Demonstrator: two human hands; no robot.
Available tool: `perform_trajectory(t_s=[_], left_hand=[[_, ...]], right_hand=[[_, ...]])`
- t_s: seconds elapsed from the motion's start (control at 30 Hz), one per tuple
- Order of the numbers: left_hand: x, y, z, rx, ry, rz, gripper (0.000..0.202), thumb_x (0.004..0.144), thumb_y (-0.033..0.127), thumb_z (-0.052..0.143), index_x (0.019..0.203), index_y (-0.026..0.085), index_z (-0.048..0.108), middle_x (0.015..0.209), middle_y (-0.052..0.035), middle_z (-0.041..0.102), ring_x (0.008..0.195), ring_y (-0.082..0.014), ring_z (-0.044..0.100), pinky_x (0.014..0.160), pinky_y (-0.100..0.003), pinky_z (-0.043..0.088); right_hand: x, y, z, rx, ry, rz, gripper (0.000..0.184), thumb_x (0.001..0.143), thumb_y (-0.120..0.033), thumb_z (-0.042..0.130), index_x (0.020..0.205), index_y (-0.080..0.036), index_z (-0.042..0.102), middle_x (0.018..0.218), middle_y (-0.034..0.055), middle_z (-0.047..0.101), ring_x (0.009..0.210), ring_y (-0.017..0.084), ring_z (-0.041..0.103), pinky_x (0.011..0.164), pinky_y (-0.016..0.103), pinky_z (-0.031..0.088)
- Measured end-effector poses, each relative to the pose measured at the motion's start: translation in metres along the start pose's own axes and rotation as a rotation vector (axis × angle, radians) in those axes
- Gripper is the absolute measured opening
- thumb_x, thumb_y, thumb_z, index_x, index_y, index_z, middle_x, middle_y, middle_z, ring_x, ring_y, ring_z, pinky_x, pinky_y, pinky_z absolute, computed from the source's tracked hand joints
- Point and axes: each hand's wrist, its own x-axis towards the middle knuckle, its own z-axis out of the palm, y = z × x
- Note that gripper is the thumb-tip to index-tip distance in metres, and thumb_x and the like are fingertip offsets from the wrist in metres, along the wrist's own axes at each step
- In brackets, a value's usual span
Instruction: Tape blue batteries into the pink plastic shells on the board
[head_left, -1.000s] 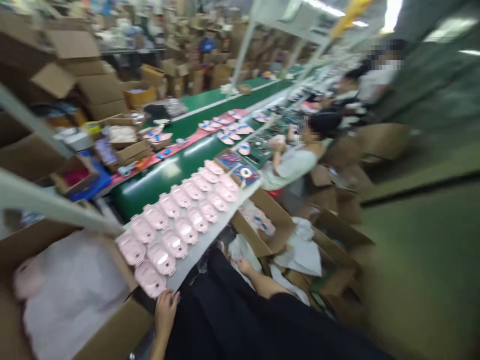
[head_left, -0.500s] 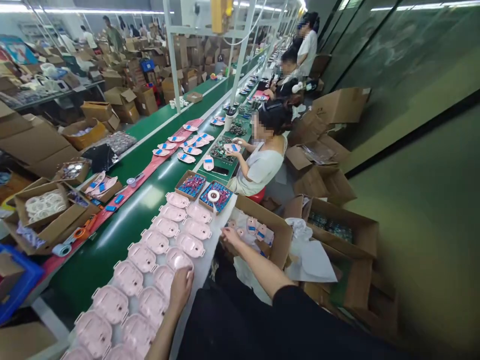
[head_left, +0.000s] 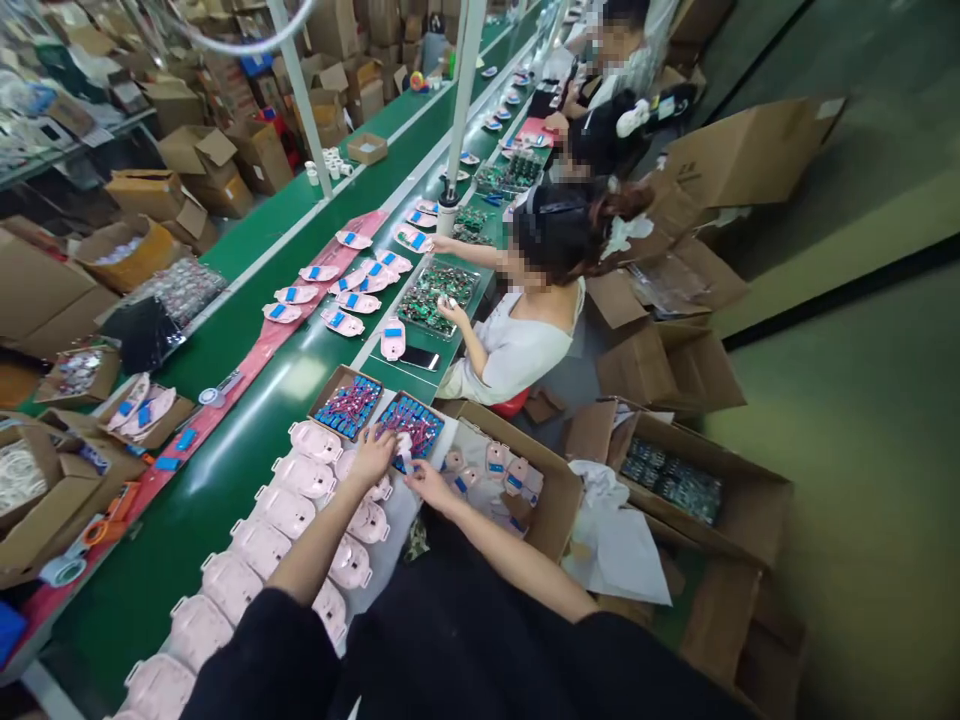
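Observation:
My left hand [head_left: 373, 457] is closed on a roll of white tape [head_left: 404, 442] at the near edge of a box of blue battery packs with red wires [head_left: 426, 425]. A short pale strip hangs from the roll toward my right hand [head_left: 432, 487], whose fingers pinch its end. Below and left of my hands, pink plastic shells [head_left: 285, 510] lie in rows on a white sheet [head_left: 390, 545]. My left forearm covers some of them. A second box of battery packs [head_left: 348, 402] stands just beyond my left hand.
On my right is a carton [head_left: 551, 475] holding pink shells with blue packs. A co-worker [head_left: 525, 330] sits ahead, reaching to a pink shell beside a tray of circuit boards [head_left: 437, 297]. More shells lie on the green conveyor [head_left: 300, 370]. Open cartons [head_left: 701, 480] stand farther right.
My left hand has moved from a pink shell up to the tape roll. My right hand has come left to the tape. The view has tilted down. The co-worker's arm has stretched toward the conveyor.

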Motion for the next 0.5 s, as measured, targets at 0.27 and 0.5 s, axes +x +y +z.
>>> perform_trajectory(t_s=[0.27,0.5], left_hand=[[-0.073,0.019,0.032,-0.17,0.1,-0.243,0.029,0.106,0.024,0.033,0.125,0.016,0.053,0.092,-0.0069,0.074,0.081,-0.0176,0.069,0.079,-0.033,0.057],[-0.169,0.04,-0.025,-0.043,0.301,-0.348,0.03,0.094,0.03,0.063,0.121,0.019,0.063,0.128,-0.0146,0.068,0.126,-0.0326,0.058,0.117,-0.06,0.036]], right_hand=[[-0.002,-0.053,0.016,-0.068,-0.172,-0.115,0.042,0.087,-0.06,0.066,0.078,-0.021,0.057,0.064,-0.0009,0.06,0.057,0.014,0.052,0.055,0.024,0.042],[-0.056,-0.095,0.038,-0.313,-0.64,-0.339,0.05,0.083,-0.065,0.068,0.067,-0.019,0.061,0.058,-0.0041,0.048,0.057,0.012,0.042,0.059,0.025,0.035]])
